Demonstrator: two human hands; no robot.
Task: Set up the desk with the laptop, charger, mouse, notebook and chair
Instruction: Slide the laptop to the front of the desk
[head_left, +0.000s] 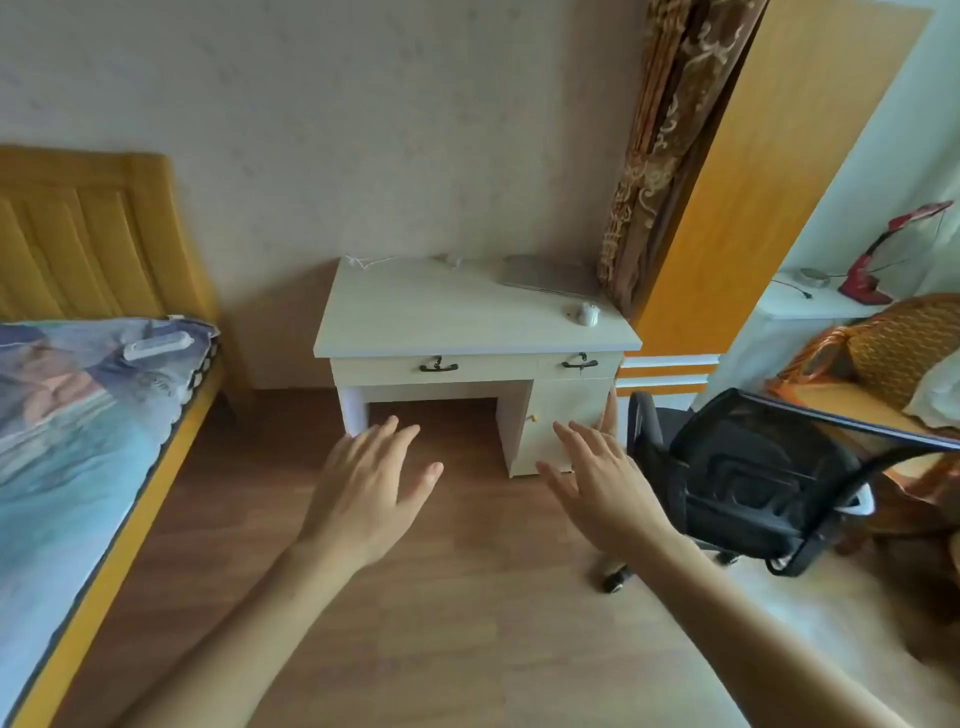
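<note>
Laptop (545, 275) lies shut at the counter's (441, 317) back right, mouse (587, 314) beside it, so we, left hand (363, 488) and right hand (602, 483) spread empty, should step close before opening it.

— What's on the desk (441, 312)?
— A closed laptop (550, 274) at the back right, a white mouse (587, 314) just in front of it, a white cable (374, 261) along the back edge.
— And the hands?
— The left hand (363, 488) and right hand (602, 483) hover spread and empty above the floor; the black chair (748, 478) stands to the right.
</note>
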